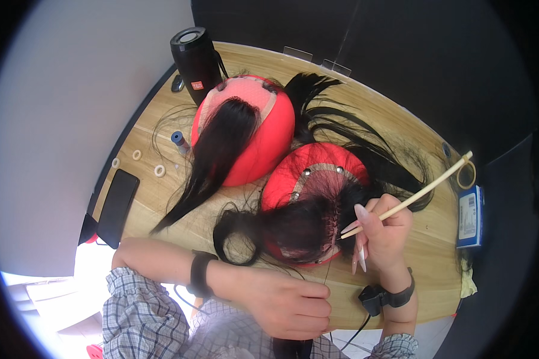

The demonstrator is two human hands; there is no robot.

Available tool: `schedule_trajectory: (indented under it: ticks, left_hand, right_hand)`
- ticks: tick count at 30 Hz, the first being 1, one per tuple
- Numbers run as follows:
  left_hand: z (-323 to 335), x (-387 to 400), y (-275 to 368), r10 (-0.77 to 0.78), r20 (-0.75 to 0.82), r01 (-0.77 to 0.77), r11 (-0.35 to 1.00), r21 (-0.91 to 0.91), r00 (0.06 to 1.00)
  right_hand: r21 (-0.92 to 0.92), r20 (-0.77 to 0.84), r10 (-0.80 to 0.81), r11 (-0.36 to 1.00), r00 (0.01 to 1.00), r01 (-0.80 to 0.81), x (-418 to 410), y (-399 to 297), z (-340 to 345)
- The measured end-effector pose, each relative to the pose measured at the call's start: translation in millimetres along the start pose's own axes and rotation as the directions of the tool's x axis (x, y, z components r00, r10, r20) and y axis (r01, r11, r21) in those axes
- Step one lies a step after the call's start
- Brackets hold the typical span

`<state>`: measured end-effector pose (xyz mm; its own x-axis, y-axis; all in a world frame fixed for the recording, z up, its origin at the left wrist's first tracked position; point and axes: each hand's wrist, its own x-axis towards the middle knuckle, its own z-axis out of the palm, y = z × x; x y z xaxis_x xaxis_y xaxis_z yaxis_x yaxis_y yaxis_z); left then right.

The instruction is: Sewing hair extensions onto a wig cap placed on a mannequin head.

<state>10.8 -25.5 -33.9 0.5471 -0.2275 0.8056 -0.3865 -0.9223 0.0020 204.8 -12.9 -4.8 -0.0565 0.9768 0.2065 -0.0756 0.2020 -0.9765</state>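
Note:
My right hand (388, 231) grips a ventilating needle by its pale wooden handle (424, 192). The needle's tip points down at the parting of a wig cap (325, 181), which is pinned on a red head-shaped block (278, 186). Black hair (296, 222) covers the cap's near left side and ends in a loop on the table. Just below the block, my left hand (292, 309) is curled around black hair (292, 348), whose dark end hangs under the fist. A fine strand rises from this fist toward the block.
Behind stands a second red block (269, 139) with a netted cap and a black hank (227, 134). A black speaker (195, 67), blue-topped bottle (178, 140), rings (160, 170) and a phone (117, 206) lie leftward. A blue-white box (470, 217) sits at the right edge.

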Motion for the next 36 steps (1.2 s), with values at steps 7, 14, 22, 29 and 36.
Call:
schedule_trajectory:
  ticks: [7,14,22,29,36]
  left_hand:
    - [1.9,0.5,0.5,0.002,-0.022,-0.002,1.000,-0.006,1.000]
    - [3.4,-0.2,-0.6,-0.003,-0.035,0.002,1.000,-0.026,0.999]
    - [0.8,-0.4,-2.3,-0.039,-0.008,0.039,0.999,-0.010,0.999]
    - [0.3,-0.5,-2.5,-0.066,0.003,0.065,0.988,0.140,0.998]
    - [-7.3,-2.2,3.7,-0.285,-0.021,0.273,0.894,0.355,0.958]
  right_hand:
    - [-0.102,-0.031,-0.065,0.993,0.997,0.061,-1.0,1.2,1.3]
    - [-0.064,-0.128,0.022,0.997,0.992,-0.030,-3.4,-5.0,6.4]
    - [-0.211,0.000,-0.209,0.956,0.978,0.204,-8.1,-4.7,-0.2]
    - [-0.444,0.175,-0.358,0.802,0.917,0.398,-8.1,-18.5,-3.7]
    - [-0.415,0.094,-0.328,0.845,0.940,0.337,-14.2,-27.4,-1.9]
